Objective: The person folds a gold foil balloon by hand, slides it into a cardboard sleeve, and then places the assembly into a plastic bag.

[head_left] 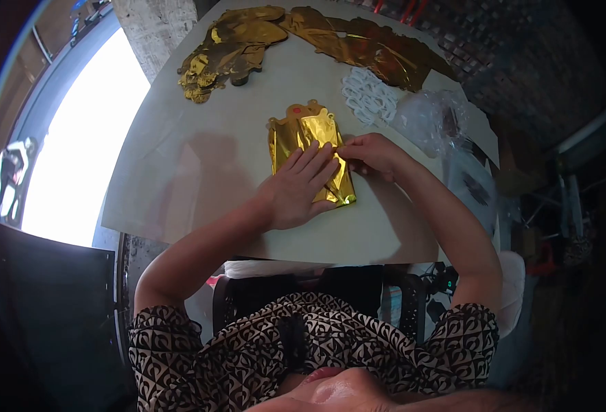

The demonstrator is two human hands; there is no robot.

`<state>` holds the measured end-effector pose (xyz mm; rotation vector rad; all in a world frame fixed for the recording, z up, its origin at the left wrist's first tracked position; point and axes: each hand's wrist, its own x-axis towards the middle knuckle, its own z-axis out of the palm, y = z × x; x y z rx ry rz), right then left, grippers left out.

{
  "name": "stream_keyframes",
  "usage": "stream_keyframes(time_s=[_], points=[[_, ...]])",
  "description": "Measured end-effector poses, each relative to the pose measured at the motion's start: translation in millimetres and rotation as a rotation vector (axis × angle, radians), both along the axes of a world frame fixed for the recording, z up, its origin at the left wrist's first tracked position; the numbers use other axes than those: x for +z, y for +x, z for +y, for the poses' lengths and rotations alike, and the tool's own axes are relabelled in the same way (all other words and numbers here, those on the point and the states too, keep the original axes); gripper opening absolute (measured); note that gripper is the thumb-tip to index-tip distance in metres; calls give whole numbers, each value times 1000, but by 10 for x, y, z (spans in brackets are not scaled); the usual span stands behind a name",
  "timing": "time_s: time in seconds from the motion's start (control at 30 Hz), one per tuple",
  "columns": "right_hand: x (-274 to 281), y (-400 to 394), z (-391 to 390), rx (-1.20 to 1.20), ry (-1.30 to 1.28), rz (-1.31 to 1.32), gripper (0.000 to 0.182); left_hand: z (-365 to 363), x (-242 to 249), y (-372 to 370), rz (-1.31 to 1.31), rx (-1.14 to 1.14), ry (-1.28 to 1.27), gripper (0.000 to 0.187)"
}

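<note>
Gold foil sheet (303, 141) lay near the middle of the pale table (179, 172), folded into a long strip under both hands. The left hand (299, 189) rested flat on its lower half with fingers spread and released, pressing it down, while the right hand (371, 152) pinched the strip's right edge between thumb and fingertips. Farther up the table sat a heap of gold foil cutouts (227, 51) on the left and a longer gold foil length (371, 48) running along the far edge; a stack of white cutout pieces (366, 96) and a crumpled clear plastic bag (433, 120) lay just beyond the right hand, well clear of the strip. Nothing lay across the strip except the hands. Its long axis ran from the far side of the table toward the person, leaning slightly rightward at the near end, with a small scalloped tab at the far end. The tabletop was smooth and light-coloured, rounded at its corner; bright daylight came from a large window (76, 137) at left, and the right side of the room was dark.
</note>
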<state>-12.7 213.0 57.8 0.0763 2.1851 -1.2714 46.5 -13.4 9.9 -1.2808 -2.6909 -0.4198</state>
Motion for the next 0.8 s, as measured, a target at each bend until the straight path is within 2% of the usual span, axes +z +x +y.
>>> stream_keyframes(time_s=[0.1,0.17,0.3,0.37,0.63,0.8], points=[[-43,-76,7,24,-134,-39,21,-7,15,9,14,-5,25,76],[-10,-64,-42,-47,-197,-61,14,-11,16,9,17,-3,28,76],[-109,-129,-26,-31,-244,-90,12,-9,29,18,66,-7,45,74],[-46,-87,-63,-54,-362,-162,12,-7,46,31,82,-9,29,73],[-125,-106,-65,-22,-290,-78,11,-21,94,93,167,-8,-18,68],[14,-117,-84,-16,-210,-63,12,-18,42,82,65,27,9,66]])
